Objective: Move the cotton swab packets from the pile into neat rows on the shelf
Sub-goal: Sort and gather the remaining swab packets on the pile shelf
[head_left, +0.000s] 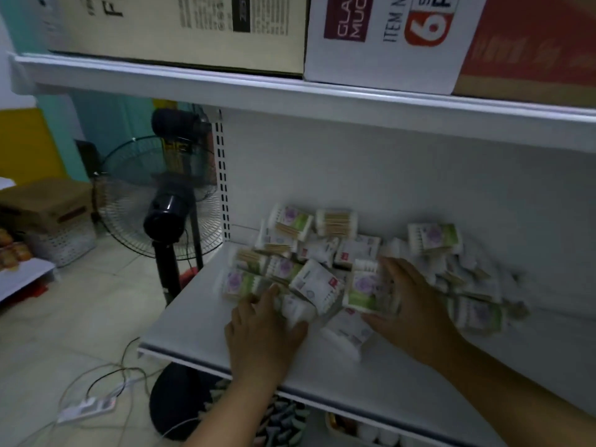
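On the shelf (200,317), left hand (261,327) grip round white packet (295,309), right hand (412,311) grip round green packet (366,290).

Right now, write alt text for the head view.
The left hand grips a white packet and the right hand holds a green packet, in a jumbled pile of cotton swab packets on a white shelf. A fan stands beside it.

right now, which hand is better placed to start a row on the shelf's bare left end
Left. The left hand grips a white packet at the left edge of the pile, beside bare shelf; the right hand grips a green-labelled packet mid-pile.
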Demonstrator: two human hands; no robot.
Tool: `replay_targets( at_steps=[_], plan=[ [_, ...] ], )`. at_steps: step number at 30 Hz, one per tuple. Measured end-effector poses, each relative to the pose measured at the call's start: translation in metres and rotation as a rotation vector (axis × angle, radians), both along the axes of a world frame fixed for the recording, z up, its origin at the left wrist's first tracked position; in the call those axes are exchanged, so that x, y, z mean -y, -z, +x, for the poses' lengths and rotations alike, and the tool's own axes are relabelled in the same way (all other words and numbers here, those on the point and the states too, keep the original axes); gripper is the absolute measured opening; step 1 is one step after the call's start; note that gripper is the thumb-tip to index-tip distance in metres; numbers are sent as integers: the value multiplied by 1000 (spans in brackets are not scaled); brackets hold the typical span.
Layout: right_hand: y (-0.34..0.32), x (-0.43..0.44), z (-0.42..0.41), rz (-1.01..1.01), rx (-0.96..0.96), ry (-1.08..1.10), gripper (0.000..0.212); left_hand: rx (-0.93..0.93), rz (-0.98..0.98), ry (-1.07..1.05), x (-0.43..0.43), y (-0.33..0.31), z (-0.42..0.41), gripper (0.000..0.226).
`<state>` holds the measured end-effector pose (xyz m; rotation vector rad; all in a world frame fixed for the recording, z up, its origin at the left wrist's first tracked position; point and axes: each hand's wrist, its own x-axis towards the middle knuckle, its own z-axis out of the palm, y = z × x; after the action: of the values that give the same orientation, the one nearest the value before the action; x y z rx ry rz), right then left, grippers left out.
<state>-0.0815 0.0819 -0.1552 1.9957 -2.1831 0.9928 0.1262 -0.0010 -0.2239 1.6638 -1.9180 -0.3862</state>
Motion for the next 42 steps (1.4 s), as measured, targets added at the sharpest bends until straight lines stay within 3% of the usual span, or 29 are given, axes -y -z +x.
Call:
replay_targets(
  at_steps=[6,12,15,18,20,21,23,27,31,36,42],
  plan=[
    [15,-32,4,-29,136,46,85,-45,-42,83,7,6,2,86],
    [13,-76,-15,-8,327,76,82,-554,99,106,-8,-8,12,70],
    [6,-103,-29,-25,435,90,81,-747,170,341,-39,-35,10,54],
    [-6,-136,-40,-74,502,109,82,-1064,475,489,-86,-59,-19,37],
    [-13,-168,-52,-115,461,114,77,-1395,932,530,-118,-64,-50,41],
    [-15,-187,-60,-122,416,111,75,-1465,1123,557,-137,-67,-66,45],
    [-18,-232,-80,-125,344,123,75,-1441,1335,593,-173,-69,-100,50],
    [-19,-331,-127,-178,287,189,78,-1176,1525,688,-245,-60,-175,54],
    [-17,-427,-168,-213,263,291,82,-969,1630,818,-321,-56,-246,42],
    [-18,-529,-209,-228,242,484,85,-884,1801,1025,-411,-54,-318,83],
    [-11,-614,-249,-222,237,668,84,-706,1853,1431,-487,-63,-395,80]
  ],
)
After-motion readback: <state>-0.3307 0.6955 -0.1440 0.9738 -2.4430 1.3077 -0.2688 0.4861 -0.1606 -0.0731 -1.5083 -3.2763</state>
